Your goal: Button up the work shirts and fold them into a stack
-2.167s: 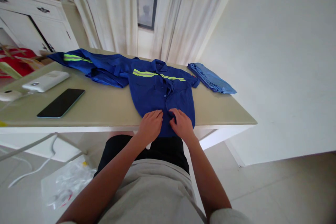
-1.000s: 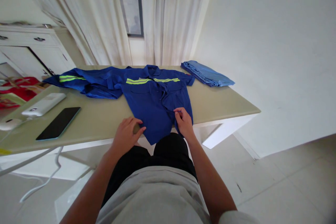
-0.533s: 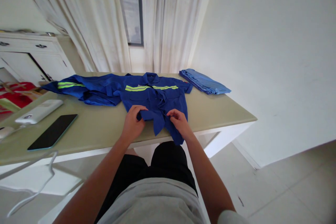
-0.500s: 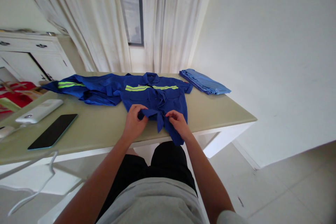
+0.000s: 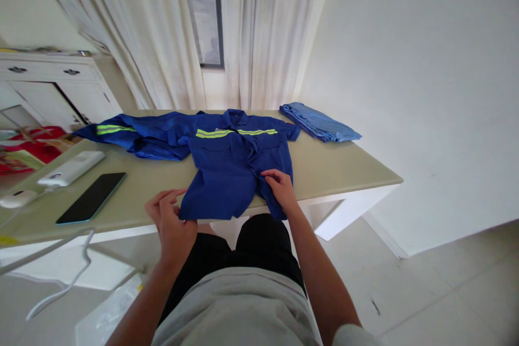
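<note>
A blue work shirt with yellow-green reflective stripes lies face up on the table, its collar toward the window. Its lower front hangs slightly over the table's near edge. My left hand pinches the bottom left corner of the shirt, pulling that front panel out flat. My right hand is closed on the front opening edge, right of the middle, where the fabric is bunched. Left of the shirt lies another blue garment with a reflective band, rumpled; where the two meet is hard to make out.
Folded lighter-blue clothing sits at the table's back right. On the left of the table are a black-screened phone, a white power bank and a small white case. White hangers jut in at the lower left.
My left hand has moved left and nearer to me, spreading the shirt's left front panel, which was folded up before. My right hand stays at nearly the same spot.
</note>
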{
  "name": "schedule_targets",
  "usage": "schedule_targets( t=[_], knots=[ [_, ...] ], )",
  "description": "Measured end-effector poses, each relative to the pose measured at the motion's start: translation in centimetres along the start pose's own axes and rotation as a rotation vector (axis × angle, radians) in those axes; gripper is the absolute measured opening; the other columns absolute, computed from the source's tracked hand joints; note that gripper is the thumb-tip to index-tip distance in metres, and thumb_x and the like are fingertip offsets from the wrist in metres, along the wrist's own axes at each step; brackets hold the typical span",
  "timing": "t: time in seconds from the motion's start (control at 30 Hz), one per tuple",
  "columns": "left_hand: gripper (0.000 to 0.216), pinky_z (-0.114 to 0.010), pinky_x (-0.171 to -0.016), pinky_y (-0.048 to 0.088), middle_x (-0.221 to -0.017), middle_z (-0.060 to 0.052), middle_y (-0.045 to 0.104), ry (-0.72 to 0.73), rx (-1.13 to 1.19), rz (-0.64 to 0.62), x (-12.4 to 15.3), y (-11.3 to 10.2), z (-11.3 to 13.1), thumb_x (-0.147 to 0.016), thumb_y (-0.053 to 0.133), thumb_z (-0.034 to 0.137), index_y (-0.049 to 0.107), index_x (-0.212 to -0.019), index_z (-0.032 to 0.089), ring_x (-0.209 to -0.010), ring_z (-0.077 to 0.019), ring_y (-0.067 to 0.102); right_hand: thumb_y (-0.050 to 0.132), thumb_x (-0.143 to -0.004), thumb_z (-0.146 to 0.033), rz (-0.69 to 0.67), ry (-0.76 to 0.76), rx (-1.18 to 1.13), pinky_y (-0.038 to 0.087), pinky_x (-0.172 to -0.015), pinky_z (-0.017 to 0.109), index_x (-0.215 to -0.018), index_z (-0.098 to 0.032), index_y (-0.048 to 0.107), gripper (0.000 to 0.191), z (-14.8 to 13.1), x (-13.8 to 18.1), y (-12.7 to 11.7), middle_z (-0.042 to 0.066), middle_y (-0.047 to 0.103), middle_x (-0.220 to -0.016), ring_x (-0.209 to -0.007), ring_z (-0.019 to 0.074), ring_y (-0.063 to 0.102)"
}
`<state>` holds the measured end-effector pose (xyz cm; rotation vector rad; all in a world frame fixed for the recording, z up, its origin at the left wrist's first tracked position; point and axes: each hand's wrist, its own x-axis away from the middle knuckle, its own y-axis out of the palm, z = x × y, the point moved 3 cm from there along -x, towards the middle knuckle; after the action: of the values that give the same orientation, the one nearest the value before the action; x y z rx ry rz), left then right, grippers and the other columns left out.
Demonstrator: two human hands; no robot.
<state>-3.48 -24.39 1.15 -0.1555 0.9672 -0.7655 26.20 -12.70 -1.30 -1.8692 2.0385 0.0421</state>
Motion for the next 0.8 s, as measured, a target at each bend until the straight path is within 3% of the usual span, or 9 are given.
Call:
schedule_targets(
  t=[0.13,0.17,0.27,0.33,0.5,0.63,0.73,0.8],
  knots=[
    [0.045,-0.040,-0.085,0.054,-0.107,-0.008,0.063,0.014,-0.023,-0.183,1.4,0.1,-1.7,-0.080,0.062,0.015,0.064,-0.125,0.019,-0.089,-0.0228,0.062,0.065,-0.084,-0.032,-0.035,-0.064,0.152,0.049,-0.077,0.032,-0.096,-0.023,0.083,0.024,-0.4,0.0,0.2,0.004,0.077,-0.091,-0.075,0.0185,0.062],
    [0.040,-0.038,-0.082,0.054,-0.101,-0.006,0.063,0.042,-0.011,-0.149,1.4,-0.2,-1.8,-0.081,0.061,0.013,0.067,-0.119,0.020,-0.083,-0.0207,0.061,0.067,-0.083,-0.033,-0.047,-0.070,0.172,0.049,-0.075,0.032,-0.096,-0.022,0.083,0.024,-0.5,-0.1,0.2,0.004,0.076,-0.090,-0.074,0.0184,0.061],
    [0.024,-0.032,-0.071,0.052,-0.091,-0.004,0.059,0.133,0.029,0.155,1.6,-2.4,-1.7,-0.078,0.060,0.010,0.070,-0.097,0.020,-0.074,-0.0172,0.057,0.070,-0.083,-0.037,-0.091,-0.031,0.143,0.048,-0.071,0.030,-0.102,-0.020,0.083,0.028,-0.4,-0.4,0.1,0.003,0.074,-0.084,-0.070,0.0173,0.059],
    [0.025,-0.032,-0.071,0.053,-0.095,-0.005,0.060,0.154,0.028,0.192,2.0,-3.5,-1.7,-0.077,0.060,0.009,0.069,-0.097,0.020,-0.079,-0.0190,0.060,0.068,-0.085,-0.036,-0.111,-0.001,0.123,0.047,-0.068,0.029,-0.105,-0.018,0.082,0.030,-0.2,-0.5,0.1,0.002,0.071,-0.079,-0.068,0.0164,0.057],
    [0.053,-0.036,-0.085,0.056,-0.119,-0.008,0.064,0.003,-0.122,-0.320,3.6,-3.2,-2.9,-0.078,0.049,0.007,0.065,-0.125,0.025,-0.098,-0.0234,0.068,0.072,-0.084,-0.028,-0.106,-0.067,0.273,0.044,-0.070,0.028,-0.111,-0.020,0.077,0.028,-0.4,-0.2,0.8,-0.002,0.065,-0.077,-0.069,0.0152,0.056],
    [0.052,-0.041,-0.092,0.055,-0.123,-0.008,0.067,-0.034,-0.289,-0.518,2.9,-2.5,-3.9,-0.084,0.047,0.013,0.062,-0.131,0.025,-0.106,-0.0283,0.069,0.081,-0.080,-0.025,-0.233,-0.102,0.423,0.043,-0.072,0.027,-0.121,-0.026,0.067,0.043,-1.6,-0.5,1.5,-0.004,0.065,-0.086,-0.073,0.0150,0.058],
    [0.048,-0.048,-0.103,0.052,-0.127,-0.011,0.068,0.064,-0.303,-0.696,0.6,-2.6,-3.3,-0.088,0.053,0.022,0.063,-0.135,0.023,-0.115,-0.0327,0.065,0.078,-0.084,-0.022,-0.375,-0.208,0.502,0.042,-0.074,0.026,-0.123,-0.030,0.062,0.043,-2.7,-0.8,1.8,-0.004,0.065,-0.092,-0.077,0.0152,0.059],
    [0.063,-0.052,-0.110,0.048,-0.135,-0.012,0.065,0.207,-0.208,-0.850,-1.0,-2.8,-1.5,-0.085,0.070,0.038,0.058,-0.145,0.025,-0.124,-0.0351,0.061,0.073,-0.085,-0.018,-0.419,-0.253,0.520,0.042,-0.075,0.026,-0.121,-0.030,0.061,0.040,-3.0,-0.8,1.9,-0.004,0.064,-0.092,-0.077,0.0150,0.059]
  ],
)
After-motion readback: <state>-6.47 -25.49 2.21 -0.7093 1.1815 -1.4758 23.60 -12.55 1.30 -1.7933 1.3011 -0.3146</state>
